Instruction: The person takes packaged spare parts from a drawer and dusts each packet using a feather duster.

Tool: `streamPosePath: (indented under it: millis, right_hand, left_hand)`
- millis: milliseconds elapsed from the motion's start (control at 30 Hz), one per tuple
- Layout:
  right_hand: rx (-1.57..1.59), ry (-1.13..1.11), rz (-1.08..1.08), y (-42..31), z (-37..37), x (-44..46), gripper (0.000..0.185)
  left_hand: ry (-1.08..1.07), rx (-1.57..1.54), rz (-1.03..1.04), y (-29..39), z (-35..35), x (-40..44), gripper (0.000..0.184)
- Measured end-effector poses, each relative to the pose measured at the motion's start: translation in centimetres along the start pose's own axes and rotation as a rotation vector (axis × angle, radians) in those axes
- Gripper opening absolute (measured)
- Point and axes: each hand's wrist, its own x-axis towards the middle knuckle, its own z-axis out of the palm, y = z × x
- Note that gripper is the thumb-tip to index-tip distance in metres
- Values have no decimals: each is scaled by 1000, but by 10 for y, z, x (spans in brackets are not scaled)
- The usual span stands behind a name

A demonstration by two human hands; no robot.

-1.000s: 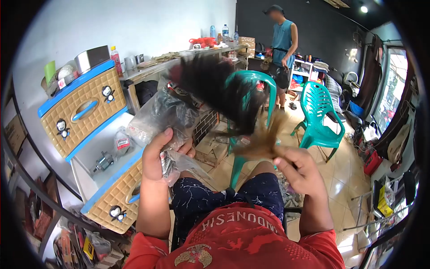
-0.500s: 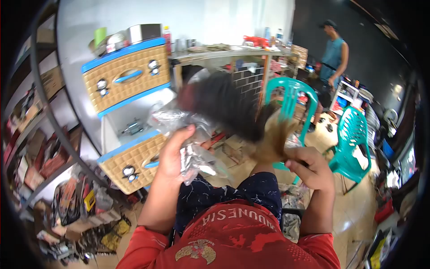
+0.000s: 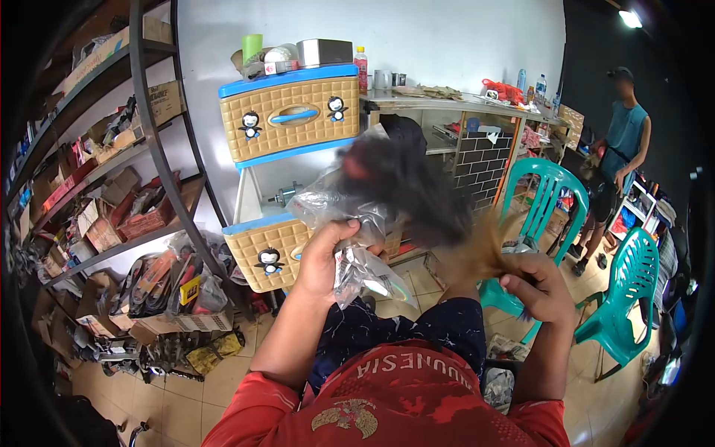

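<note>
Head view, the only one: the right hand (image 3: 544, 289) was closed around the brown end of a feather duster (image 3: 428, 186), whose dark plumes stretched from that grip across toward the left hand (image 3: 322, 261). The left hand's fingers were curled on clear plastic bags (image 3: 324, 203), one bunched above the grip, another hanging below. Plumes blurred; couldn't tell whether they touched the upper bag.

Main risk, as judged: feathers catching loose plastic and tugging a bag out of the left grip, since the film looked slick and bunched rather than firmly wrapped. Contents might have slid out too if a bag's mouth was loose; that end didn't show clearly.

Beyond the left grip, a metal part (image 3: 285, 194) sat in the pulled-out drawer (image 3: 268, 261); a wide swing could have clipped it. A green chair (image 3: 542, 201) stood just past the right grip, so an outward stroke risked knocking its back. Loose dust or shed feathers would likely have landed on the shorts (image 3: 402, 324) below both grips. Another person (image 3: 629, 130) stood well apart, beyond the chair.
</note>
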Motion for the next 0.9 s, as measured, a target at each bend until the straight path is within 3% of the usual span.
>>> streamPosePath:
  millis: [67,133,200,267,300,333,400,567,667,700,733,800,833,867,900]
  right_hand:
    - [36,78,-28,-3,6,6,19]
    - [73,162,-51,-4,7,8,19]
    - [-38,174,-112,-2,2,6,20]
    - [99,93,-24,8,0,-1,22]
    - [36,115,-34,4,0,1,23]
    - [-32,142,-31,0,-1,0,23]
    - [25,268,-2,4,4,-1,22]
    - [-4,107,81,1,-11,-21,27]
    - [-164,340,110,-8,-7,-25,25]
    - [-171,356,122,-12,-8,-30,25]
    - [-197,252,87,-16,-11,-36,24]
    - [-233,168,69,-21,-8,-42,24]
    - [-197,273,103,-24,-4,-43,23]
    - [-160,377,134,-27,0,-43,22]
    - [-223,461,136,-26,2,-46,21]
  left_hand:
    - [-12,-73,22,-2,-11,3,25]
    - [-266,-68,-71,2,-18,7,33]
    - [-239,-39,-94,1,-14,5,35]
    - [47,63,80,-7,-7,5,32]
    - [168,-120,183,-13,14,3,26]
    - [160,-128,150,-12,13,4,26]
    - [-74,-40,-88,-4,1,6,27]
    - [-105,-28,-60,-17,14,14,20]
    - [-151,8,-163,-22,14,24,20]
    - [-303,-67,-216,-25,-3,35,26]
    - [-318,-71,-231,-37,-9,39,26]
    - [-73,611,354,-60,-11,41,38]
    - [-82,-87,-65,-50,-1,41,49]
    - [-335,-207,-229,-50,-8,44,40]
    - [-364,-199,-324,-51,-6,53,36]
